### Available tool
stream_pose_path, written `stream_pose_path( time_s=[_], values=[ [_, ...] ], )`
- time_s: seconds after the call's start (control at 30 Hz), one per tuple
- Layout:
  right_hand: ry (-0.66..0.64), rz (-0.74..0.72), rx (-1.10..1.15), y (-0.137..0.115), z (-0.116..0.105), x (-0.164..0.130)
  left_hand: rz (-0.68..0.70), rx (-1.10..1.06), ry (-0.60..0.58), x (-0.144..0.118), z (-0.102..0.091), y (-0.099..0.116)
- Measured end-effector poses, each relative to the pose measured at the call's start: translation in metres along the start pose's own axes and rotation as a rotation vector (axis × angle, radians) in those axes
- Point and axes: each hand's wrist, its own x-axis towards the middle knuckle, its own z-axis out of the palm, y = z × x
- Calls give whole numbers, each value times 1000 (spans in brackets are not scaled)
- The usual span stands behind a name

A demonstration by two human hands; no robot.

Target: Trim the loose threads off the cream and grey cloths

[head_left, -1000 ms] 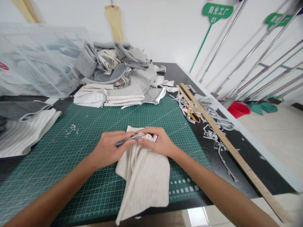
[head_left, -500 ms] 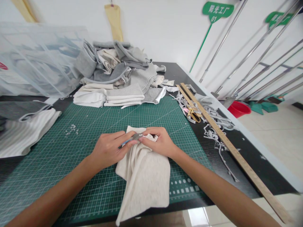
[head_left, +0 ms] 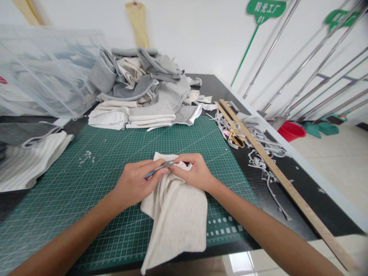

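My left hand (head_left: 140, 176) is closed around small thread snips (head_left: 165, 165) with grey metal blades and a blue part showing between the fingers. The tips point right, up against the fabric edge. My right hand (head_left: 191, 168) pinches the gathered upper edge of a cream knit cloth (head_left: 181, 218). Bits of white show at that edge, beside the blades. The cloth drapes towards me, and its lower corner hangs past the table's front edge. Most of the snips' handle is hidden by my left fingers.
A green cutting mat (head_left: 112, 153) lies beneath, with white scraps (head_left: 86, 156) on its left. Folded grey and white fabrics (head_left: 151, 115) are heaped at the back, near a clear plastic bin (head_left: 48, 73). Gold-handled scissors (head_left: 237, 140), cord scraps (head_left: 260, 163) and a long wooden ruler (head_left: 276, 170) lie right.
The snips' blades have shifted slightly between my hands and show a little more clearly. Both hands keep nearly the same place on the cloth.
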Motion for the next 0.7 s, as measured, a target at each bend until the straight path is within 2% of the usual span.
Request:
stream_pose_path(
  time_s=[0.2, 0.43, 0.57, 0.7],
  values=[
    [17, 68, 39, 2, 0, -1, -184, -130, -34, 1, 2, 3],
    [22, 80, 11, 4, 1, -2, -213, -111, -10, 1, 4, -4],
    [11, -34, -106, 3, 3, -3, -273, -163, -74, -1, 5, -14],
    [71, -183, -248, -2, 6, -7, -325, -206, -130, -2, 4, -24]
  ],
)
